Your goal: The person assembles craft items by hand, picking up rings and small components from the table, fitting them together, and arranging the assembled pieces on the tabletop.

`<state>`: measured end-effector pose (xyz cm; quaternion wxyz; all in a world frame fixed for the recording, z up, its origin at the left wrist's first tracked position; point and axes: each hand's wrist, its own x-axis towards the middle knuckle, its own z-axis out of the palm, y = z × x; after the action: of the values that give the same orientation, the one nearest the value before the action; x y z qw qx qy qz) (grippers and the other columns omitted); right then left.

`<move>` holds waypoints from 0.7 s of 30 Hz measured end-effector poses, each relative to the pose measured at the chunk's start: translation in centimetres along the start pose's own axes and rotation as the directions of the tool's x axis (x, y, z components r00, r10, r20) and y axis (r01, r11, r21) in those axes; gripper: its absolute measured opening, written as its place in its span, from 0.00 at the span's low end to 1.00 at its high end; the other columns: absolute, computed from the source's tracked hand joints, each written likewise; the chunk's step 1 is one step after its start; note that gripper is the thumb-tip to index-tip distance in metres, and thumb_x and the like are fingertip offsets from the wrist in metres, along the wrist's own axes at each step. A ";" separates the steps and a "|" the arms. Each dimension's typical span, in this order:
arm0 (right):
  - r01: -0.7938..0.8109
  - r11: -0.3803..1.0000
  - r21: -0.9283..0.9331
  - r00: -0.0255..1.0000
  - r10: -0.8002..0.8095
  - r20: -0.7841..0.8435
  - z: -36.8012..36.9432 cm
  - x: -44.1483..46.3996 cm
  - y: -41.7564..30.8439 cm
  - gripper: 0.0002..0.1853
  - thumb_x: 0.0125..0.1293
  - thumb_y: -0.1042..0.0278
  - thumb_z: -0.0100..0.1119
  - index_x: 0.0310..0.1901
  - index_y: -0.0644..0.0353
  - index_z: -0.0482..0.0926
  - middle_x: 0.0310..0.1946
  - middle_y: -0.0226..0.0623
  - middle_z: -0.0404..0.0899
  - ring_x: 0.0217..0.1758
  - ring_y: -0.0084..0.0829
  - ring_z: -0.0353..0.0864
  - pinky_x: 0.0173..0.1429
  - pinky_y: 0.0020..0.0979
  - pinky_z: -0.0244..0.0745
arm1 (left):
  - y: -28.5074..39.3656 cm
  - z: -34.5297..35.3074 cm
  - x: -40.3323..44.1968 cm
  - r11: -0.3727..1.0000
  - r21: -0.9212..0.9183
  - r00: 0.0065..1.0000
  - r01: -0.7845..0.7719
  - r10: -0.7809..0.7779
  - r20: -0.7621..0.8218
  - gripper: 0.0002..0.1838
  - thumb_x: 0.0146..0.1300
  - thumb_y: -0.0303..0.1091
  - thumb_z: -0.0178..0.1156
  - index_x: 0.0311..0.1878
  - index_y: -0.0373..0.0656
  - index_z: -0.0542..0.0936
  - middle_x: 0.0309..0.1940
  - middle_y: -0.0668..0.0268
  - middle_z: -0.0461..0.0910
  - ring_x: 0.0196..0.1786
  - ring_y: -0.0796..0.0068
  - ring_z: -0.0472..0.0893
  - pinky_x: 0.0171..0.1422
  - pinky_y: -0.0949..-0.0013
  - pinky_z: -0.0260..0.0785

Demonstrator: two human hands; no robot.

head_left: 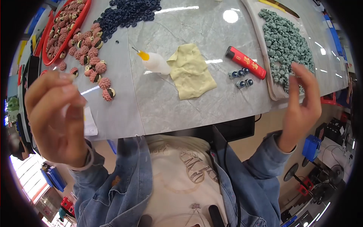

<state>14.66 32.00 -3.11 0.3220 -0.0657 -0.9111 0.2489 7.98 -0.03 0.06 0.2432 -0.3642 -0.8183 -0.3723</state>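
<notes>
My left hand (58,117) is raised at the table's left edge, its fingers loosely bent and apart, with nothing visible in them. Closest to it are pink bumpy pieces (93,60) with cream and dark faces, lying in a loose band. On the other side my right hand (304,108) is lifted in front of a tray (270,85) heaped with small grey-green pieces (283,41). Its thumb and forefinger curve with a gap between them, and no object shows there. Between the hands lie a pale yellow cloth (193,73) and a white squeeze bottle (157,63) with a yellow, needle-tipped cap.
A red lighter-shaped item (245,62) rests beside several small dark-blue and silver pieces (240,73). Dark blue rings (128,13) are piled at the back. A red tray (87,11) holds more pink pieces at the far left. White paper (90,123) lies near the front edge.
</notes>
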 end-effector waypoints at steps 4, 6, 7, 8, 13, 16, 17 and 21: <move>0.134 0.988 -0.077 0.989 -0.130 0.065 1.1 2.4 2.1 0.14 0.52 0.85 0.49 0.40 0.62 0.77 0.38 0.37 0.77 0.43 0.36 0.75 0.48 0.28 0.67 | -1.2 -1.1 2.4 0.997 0.060 0.990 -0.042 0.034 0.133 0.11 0.50 0.16 0.54 0.38 0.37 0.75 0.41 0.53 0.71 0.38 0.70 0.74 0.37 0.74 0.66; 0.168 0.983 -0.070 0.982 -0.160 0.105 1.3 2.8 2.5 0.14 0.53 0.85 0.48 0.40 0.61 0.77 0.38 0.37 0.77 0.44 0.37 0.75 0.49 0.28 0.67 | -1.7 -0.8 3.8 0.986 0.124 0.969 -0.113 0.081 0.234 0.10 0.52 0.17 0.53 0.38 0.36 0.75 0.42 0.56 0.72 0.38 0.72 0.74 0.37 0.75 0.66; 0.177 0.980 -0.093 0.977 -0.164 0.133 1.4 2.9 2.6 0.14 0.54 0.84 0.48 0.41 0.62 0.76 0.39 0.37 0.77 0.45 0.35 0.74 0.49 0.28 0.66 | -2.1 -0.7 4.3 0.977 0.157 0.953 -0.147 0.098 0.286 0.09 0.53 0.17 0.52 0.39 0.35 0.75 0.42 0.58 0.73 0.38 0.74 0.74 0.37 0.76 0.66; 0.188 0.976 -0.113 0.973 -0.169 0.159 1.3 3.1 2.5 0.14 0.55 0.83 0.48 0.42 0.62 0.75 0.40 0.37 0.76 0.45 0.33 0.74 0.50 0.27 0.66 | -2.2 -0.9 5.0 0.974 0.169 0.954 -0.152 0.099 0.284 0.09 0.53 0.17 0.52 0.39 0.35 0.75 0.42 0.58 0.73 0.38 0.74 0.74 0.37 0.76 0.66; 0.136 0.978 -0.159 0.979 -0.108 0.172 0.4 2.8 3.0 0.11 0.55 0.82 0.50 0.41 0.64 0.76 0.40 0.40 0.76 0.44 0.32 0.75 0.49 0.27 0.67 | -4.2 -1.2 6.5 0.984 0.179 0.913 0.009 -0.081 0.399 0.08 0.57 0.22 0.50 0.40 0.36 0.75 0.39 0.62 0.75 0.38 0.78 0.75 0.42 0.78 0.65; 0.140 0.978 -0.152 0.982 -0.117 0.150 0.2 2.1 2.8 0.10 0.54 0.82 0.52 0.38 0.64 0.77 0.37 0.39 0.76 0.41 0.32 0.76 0.45 0.27 0.68 | -5.6 -0.2 6.5 0.978 0.195 0.911 0.077 -0.149 0.386 0.07 0.57 0.23 0.53 0.39 0.37 0.76 0.36 0.65 0.77 0.32 0.81 0.75 0.36 0.80 0.65; 0.139 0.977 -0.161 0.983 -0.116 0.141 0.1 2.0 2.7 0.09 0.53 0.82 0.53 0.36 0.64 0.78 0.36 0.39 0.77 0.40 0.32 0.76 0.43 0.26 0.69 | -6.2 0.4 6.4 0.979 0.193 0.910 0.069 -0.141 0.391 0.07 0.56 0.24 0.53 0.38 0.38 0.76 0.35 0.66 0.77 0.31 0.79 0.76 0.35 0.79 0.66; 0.102 0.980 -0.171 0.993 -0.090 0.079 -0.2 1.9 2.5 0.08 0.53 0.82 0.54 0.36 0.64 0.78 0.36 0.38 0.76 0.39 0.28 0.75 0.43 0.24 0.68 | -7.1 2.3 6.0 0.963 0.271 0.898 -0.019 -0.103 0.428 0.06 0.55 0.26 0.54 0.36 0.41 0.77 0.32 0.67 0.77 0.30 0.75 0.77 0.33 0.77 0.67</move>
<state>13.24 34.76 -3.17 0.2940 -0.0407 -0.9424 0.1544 -1.53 1.04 -0.42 0.0916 -0.3844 -0.9024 -0.1719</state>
